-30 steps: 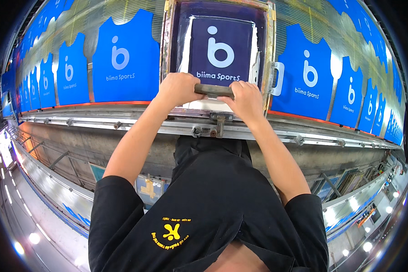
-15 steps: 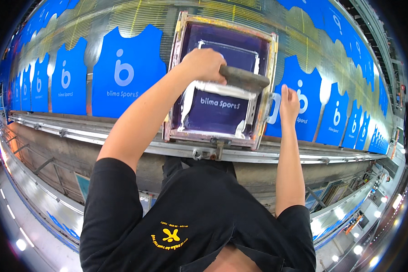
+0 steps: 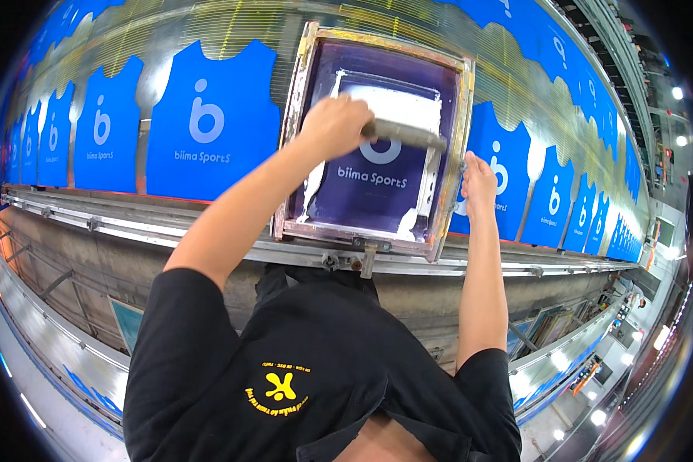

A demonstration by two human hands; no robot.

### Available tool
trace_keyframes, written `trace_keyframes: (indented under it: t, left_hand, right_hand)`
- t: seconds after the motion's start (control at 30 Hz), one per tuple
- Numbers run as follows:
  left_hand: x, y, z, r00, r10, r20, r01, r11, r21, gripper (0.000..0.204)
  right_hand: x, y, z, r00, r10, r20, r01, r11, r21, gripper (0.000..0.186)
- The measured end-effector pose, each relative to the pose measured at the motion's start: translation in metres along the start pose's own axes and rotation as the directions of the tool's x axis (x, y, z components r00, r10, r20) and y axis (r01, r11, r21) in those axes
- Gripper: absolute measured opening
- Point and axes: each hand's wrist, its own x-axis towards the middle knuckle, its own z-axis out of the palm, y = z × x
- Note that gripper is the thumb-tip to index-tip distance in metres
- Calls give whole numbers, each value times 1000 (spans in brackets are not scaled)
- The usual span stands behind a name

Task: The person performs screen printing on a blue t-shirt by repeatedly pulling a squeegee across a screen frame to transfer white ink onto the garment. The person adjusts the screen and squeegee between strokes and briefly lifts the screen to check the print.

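My left hand (image 3: 337,127) is closed round one end of a squeegee (image 3: 408,134). The squeegee lies crosswise inside a screen printing frame (image 3: 467,100), touching its dark purple mesh (image 3: 362,206). White ink (image 3: 400,104) spreads over the mesh on the far side of the blade, with smears along the edges of the stencil. Nearer to me, a pale round emblem and lettering show in the mesh. At the frame's right side my right hand (image 3: 480,183) is closed on a light-coloured handle (image 3: 460,208), which its fingers partly hide.
Printed blue shirt panels (image 3: 246,115) lie in a row along the long table, with another panel (image 3: 508,131) right of the frame. A metal rail (image 3: 285,252) runs along the near edge, and a clamp (image 3: 368,260) joins frame and rail. Beyond lie more panels.
My left hand has come slightly nearer with the squeegee, and the white ink now lies beyond the blade. My right hand has moved left and closed on the frame's handle.
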Motion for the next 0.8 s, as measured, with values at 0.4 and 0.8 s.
trace_keyframes:
  t: [0.4,0.8]
  left_hand:
    - [-219,68,29,983,67,-172,-59,997,50,57]
    - [-322,-148,-113,985,-154,72,145,982,122,57]
  right_hand:
    - [-32,-9,26,943,-287,-167,301,951,68,42]
    - [-122,42,324,901,-408,-144,423,901,95,28]
